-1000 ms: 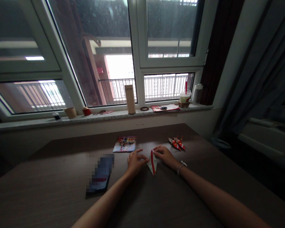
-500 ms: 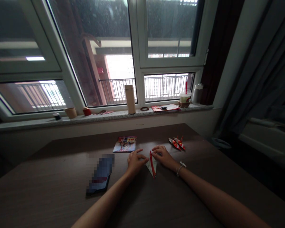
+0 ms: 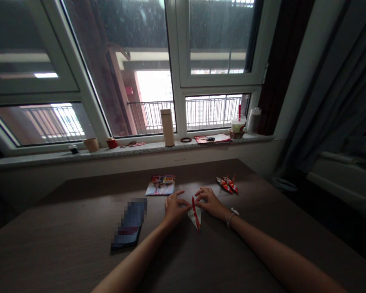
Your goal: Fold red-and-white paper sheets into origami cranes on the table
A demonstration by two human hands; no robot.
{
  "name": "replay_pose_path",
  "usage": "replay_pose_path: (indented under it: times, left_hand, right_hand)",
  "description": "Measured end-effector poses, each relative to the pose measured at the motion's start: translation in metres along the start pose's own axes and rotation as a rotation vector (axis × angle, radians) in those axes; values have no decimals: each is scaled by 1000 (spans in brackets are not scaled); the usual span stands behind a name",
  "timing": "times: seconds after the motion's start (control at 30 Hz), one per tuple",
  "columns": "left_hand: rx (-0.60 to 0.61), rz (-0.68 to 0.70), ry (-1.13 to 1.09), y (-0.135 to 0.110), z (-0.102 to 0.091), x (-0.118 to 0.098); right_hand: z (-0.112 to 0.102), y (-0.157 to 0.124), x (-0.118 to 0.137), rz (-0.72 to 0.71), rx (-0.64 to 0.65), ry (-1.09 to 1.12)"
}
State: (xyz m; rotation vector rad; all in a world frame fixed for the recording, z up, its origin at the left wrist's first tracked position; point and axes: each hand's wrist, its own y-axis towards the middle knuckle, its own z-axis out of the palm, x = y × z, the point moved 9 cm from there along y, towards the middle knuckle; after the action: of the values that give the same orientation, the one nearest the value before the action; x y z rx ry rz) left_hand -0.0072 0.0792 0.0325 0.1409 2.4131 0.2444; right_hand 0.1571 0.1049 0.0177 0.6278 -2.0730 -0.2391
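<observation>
Between my hands lies a folded piece of origami paper (image 3: 195, 216), white with a red strip down its middle, its narrow point toward me. My left hand (image 3: 175, 206) pinches its left edge between thumb and forefinger, the other fingers lifted. On the far right side, my right hand (image 3: 211, 202) grips the paper near its upper red tip with thumb and forefinger. To the right of my hands sit folded red and white paper cranes (image 3: 227, 184), close together. A stack of printed paper (image 3: 160, 185) lies beyond my left hand.
A phone (image 3: 129, 224), its screen blurred out, lies left of my left forearm on the brown table (image 3: 67, 228). On the windowsill stand a beige bottle (image 3: 167, 128), a paper cup (image 3: 91, 145), scissors (image 3: 210, 139) on sheets, and a drink cup (image 3: 238, 123).
The folded paper has shifted slightly toward me, and its red tip now looks narrower and raised. Both hands stay at its edges with small finger movements.
</observation>
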Motion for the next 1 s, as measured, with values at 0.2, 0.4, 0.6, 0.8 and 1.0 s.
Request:
replay_pose_path:
  times: [0.2, 0.4, 0.6, 0.8, 1.0]
  left_hand:
    - [-23, -10, -51, 2, -3, 1]
    - [-28, -12, -126, 4, -4, 2]
    - [-67, -17, -216, 5, -4, 6]
    - [-44, -15, -152, 5, -1, 6]
    - [-50, -10, -153, 4, -3, 5]
  right_hand:
    - [-1, 0, 0, -4, -10, 21]
    - [0, 0, -1, -1, 6, 8]
    - [-2, 0, 1, 10, -13, 8]
    - [-3, 0, 2, 9, -24, 9]
    - [-1, 0, -1, 8, -8, 1]
